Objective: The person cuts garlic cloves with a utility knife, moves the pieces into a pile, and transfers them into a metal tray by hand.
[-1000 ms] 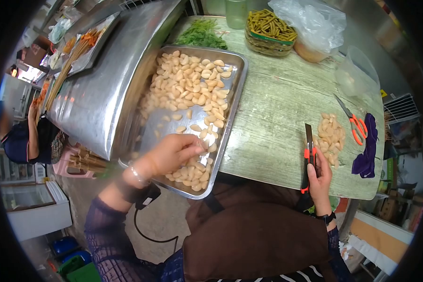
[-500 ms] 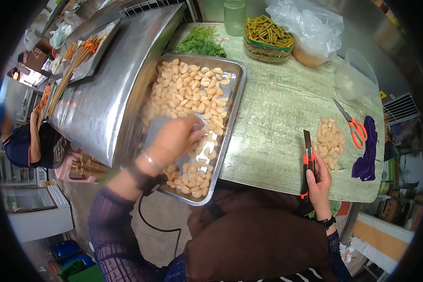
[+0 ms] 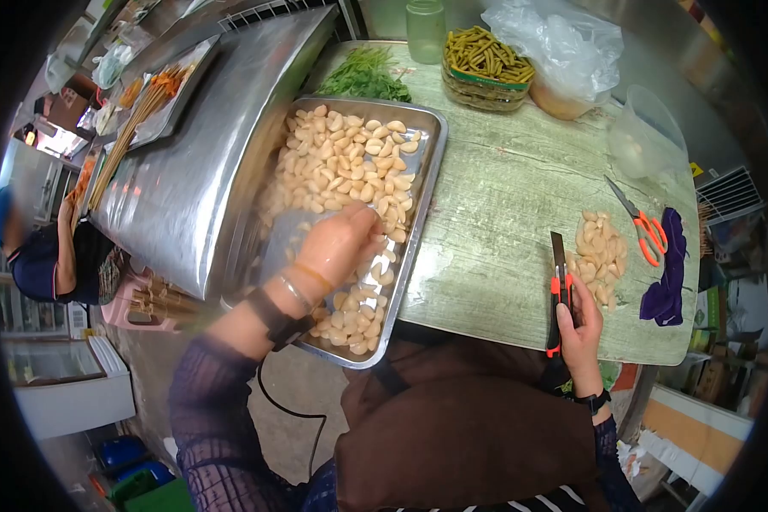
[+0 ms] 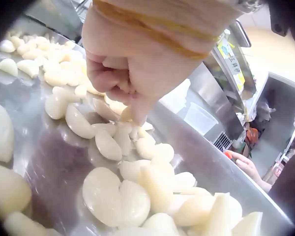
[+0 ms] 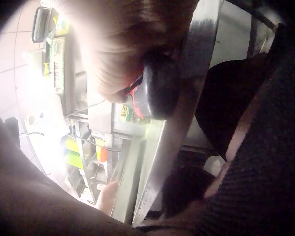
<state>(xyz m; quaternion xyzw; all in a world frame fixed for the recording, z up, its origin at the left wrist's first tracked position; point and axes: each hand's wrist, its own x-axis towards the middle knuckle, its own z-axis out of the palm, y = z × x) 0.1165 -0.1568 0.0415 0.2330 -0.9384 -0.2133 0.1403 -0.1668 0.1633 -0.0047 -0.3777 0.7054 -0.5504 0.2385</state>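
Observation:
Peeled garlic cloves lie scattered over a metal tray. My left hand reaches into it with bent fingers, and in the left wrist view the thumb and fingers pinch down on a garlic clove among others. At the table's front edge my right hand grips a black and red utility knife, its dark blade pointing away from me. Beside that hand is a smaller pile of cloves. The right wrist view shows the knife's handle end in the palm.
Orange-handled scissors and a purple cloth lie to the right. Along the back stand green herbs, a green jar, a container of cut green pods and a plastic bag. Another person is at far left.
My left hand has moved farther into the tray, then slightly right, and its fingers are down among the cloves. The right hand keeps its hold on the utility knife in the same place.

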